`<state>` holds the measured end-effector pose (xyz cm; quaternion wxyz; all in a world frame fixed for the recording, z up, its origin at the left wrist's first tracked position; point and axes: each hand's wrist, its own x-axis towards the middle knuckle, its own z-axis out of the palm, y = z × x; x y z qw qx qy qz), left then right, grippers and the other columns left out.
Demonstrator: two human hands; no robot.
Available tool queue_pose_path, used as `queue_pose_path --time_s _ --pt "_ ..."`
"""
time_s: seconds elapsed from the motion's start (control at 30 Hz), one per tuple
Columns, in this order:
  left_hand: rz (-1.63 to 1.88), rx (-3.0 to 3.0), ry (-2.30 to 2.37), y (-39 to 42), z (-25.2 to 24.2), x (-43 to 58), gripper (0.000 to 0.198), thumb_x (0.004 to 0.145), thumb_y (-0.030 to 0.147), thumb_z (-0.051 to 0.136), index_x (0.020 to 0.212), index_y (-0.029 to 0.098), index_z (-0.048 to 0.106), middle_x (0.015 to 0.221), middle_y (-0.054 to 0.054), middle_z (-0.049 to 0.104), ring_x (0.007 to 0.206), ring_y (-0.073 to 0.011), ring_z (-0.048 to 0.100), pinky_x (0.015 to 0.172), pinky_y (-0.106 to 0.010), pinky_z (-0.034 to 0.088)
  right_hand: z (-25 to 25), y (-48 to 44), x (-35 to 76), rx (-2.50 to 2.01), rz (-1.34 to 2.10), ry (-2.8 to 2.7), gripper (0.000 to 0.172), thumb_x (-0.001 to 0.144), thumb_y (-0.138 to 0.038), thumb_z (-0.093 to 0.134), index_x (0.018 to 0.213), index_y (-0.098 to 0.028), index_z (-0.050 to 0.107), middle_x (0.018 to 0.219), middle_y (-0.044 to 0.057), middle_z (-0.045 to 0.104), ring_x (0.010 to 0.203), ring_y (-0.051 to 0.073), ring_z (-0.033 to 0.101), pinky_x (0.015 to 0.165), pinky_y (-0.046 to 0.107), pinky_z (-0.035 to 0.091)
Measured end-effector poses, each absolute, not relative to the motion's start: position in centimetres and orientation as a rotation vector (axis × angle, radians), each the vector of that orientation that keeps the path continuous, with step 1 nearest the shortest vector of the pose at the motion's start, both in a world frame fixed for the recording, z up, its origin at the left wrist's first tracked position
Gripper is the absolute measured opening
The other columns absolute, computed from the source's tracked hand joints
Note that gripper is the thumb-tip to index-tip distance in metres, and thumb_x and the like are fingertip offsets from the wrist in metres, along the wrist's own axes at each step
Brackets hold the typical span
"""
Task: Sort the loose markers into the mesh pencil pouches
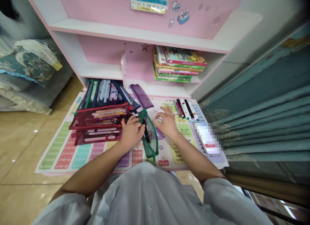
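A green mesh pouch (pixel 148 148) lies on the printed mat (pixel 169 157) between the two hands, its mouth gaping around dark pens (pixel 146 135). The left hand (pixel 132 132) is at its left edge, fingers partly spread, though whether they grip the mesh cannot be told; the right hand (pixel 167 123) hovers just beside the right edge, fingers curved and wide.

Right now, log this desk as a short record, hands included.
left hand: at the green mesh pencil pouch's left edge
right hand: holding nothing, right of that pouch
green pouch: unzipped, dark marker inside
left side: red mesh pouches containing pens
behind: purple mesh pouch
right side: loose markers, smartphone
shelf: stacked books
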<state>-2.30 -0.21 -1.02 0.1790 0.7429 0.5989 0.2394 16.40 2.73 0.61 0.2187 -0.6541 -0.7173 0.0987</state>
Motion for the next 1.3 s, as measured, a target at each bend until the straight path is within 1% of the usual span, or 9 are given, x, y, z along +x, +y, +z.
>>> queue_pose_path --time_s 0.13,0.23,0.3,0.4,0.7,0.8,0.93,1.03,1.3 --pt "0.648 2.074 1.717 -0.2 -0.8 -2.2 0.028 0.091 0.030 0.055 0.068 0.022 0.068 0.125 -0.004 0.071 0.138 -0.0309 0.047 0.114 -0.070 0.020 0.1 6.5 21.0 -2.110 0.056 -1.774 0.022 0.083 -0.035 0.062 0.091 -0.017 0.071 0.152 0.016 0.043 0.149 0.041 0.018 0.110 0.069 0.025" --pt "0.640 2.077 1.713 -0.3 -0.7 -2.1 0.027 0.092 0.029 0.056 0.069 0.021 0.068 0.124 -0.004 0.071 0.138 -0.0304 0.048 0.113 -0.070 0.021 -1.2 8.2 23.8 -2.357 -0.034 -1.668 0.031 0.083 -0.034 0.061 0.107 -0.015 0.069 0.154 0.017 0.038 0.149 0.043 0.012 0.110 0.073 0.020" --pt "0.651 2.084 1.705 -0.3 -0.8 -2.1 0.027 0.092 0.029 0.055 0.069 0.021 0.067 0.123 -0.004 0.072 0.138 -0.0299 0.048 0.112 -0.071 0.022 -2.2 8.7 24.9 -2.485 -0.045 -1.619 0.039 0.084 -0.035 0.060 0.116 -0.014 0.066 0.156 0.018 0.034 0.150 0.044 0.008 0.111 0.073 0.020" --pt "0.659 2.087 1.704 -0.2 -1.1 -2.2 0.026 0.092 0.028 0.055 0.071 0.021 0.067 0.124 -0.005 0.071 0.138 -0.0295 0.048 0.112 -0.071 0.022 -3.2 9.0 25.8 -2.573 -0.032 -1.601 0.045 0.085 -0.037 0.058 0.122 -0.012 0.063 0.157 0.018 0.031 0.150 0.045 0.006 0.112 0.071 0.021" --pt "0.623 2.081 1.713 -0.1 -0.8 -2.3 0.025 0.092 0.029 0.055 0.072 0.022 0.070 0.126 -0.006 0.070 0.139 -0.0311 0.046 0.113 -0.070 0.020 -3.6 9.2 25.9 -2.594 -0.055 -1.586 0.046 0.085 -0.033 0.056 0.124 -0.010 0.062 0.155 0.017 0.036 0.150 0.043 0.009 0.113 0.072 0.019" --pt "0.632 2.084 1.709 -0.2 -0.9 -2.3 0.027 0.092 0.030 0.054 0.072 0.022 0.070 0.125 -0.006 0.070 0.138 -0.0316 0.047 0.114 -0.070 0.019 -3.3 9.2 25.7 -2.612 -0.033 -1.596 0.046 0.086 -0.030 0.052 0.126 -0.009 0.062 0.156 0.016 0.037 0.150 0.042 0.008 0.114 0.071 0.019" --pt "0.637 2.078 1.709 -0.2 -0.9 -2.3 0.027 0.092 0.030 0.054 0.071 0.022 0.069 0.124 -0.005 0.071 0.138 -0.0310 0.047 0.113 -0.070 0.020 -2.8 9.1 25.5 -2.640 0.011 -1.623 0.042 0.087 -0.024 0.045 0.121 -0.010 0.066 0.157 0.015 0.036 0.150 0.042 0.007 0.113 0.072 0.018" --pt "0.637 2.073 1.708 -0.2 -0.8 -2.2 0.026 0.091 0.029 0.055 0.071 0.021 0.068 0.124 -0.005 0.071 0.138 -0.0306 0.047 0.113 -0.070 0.020 -2.7 8.9 25.4 -2.625 -0.034 -1.617 0.043 0.086 -0.021 0.044 0.123 -0.011 0.064 0.155 0.016 0.037 0.150 0.042 0.009 0.111 0.073 0.020" --pt "0.646 2.080 1.699 -0.2 -1.0 -2.2 0.025 0.092 0.029 0.055 0.071 0.021 0.068 0.124 -0.006 0.071 0.137 -0.0301 0.048 0.113 -0.070 0.019 -3.0 9.0 25.7 -2.635 -0.080 -1.617 0.042 0.087 -0.025 0.046 0.122 -0.014 0.066 0.149 0.016 0.044 0.147 0.040 0.014 0.109 0.072 0.024"
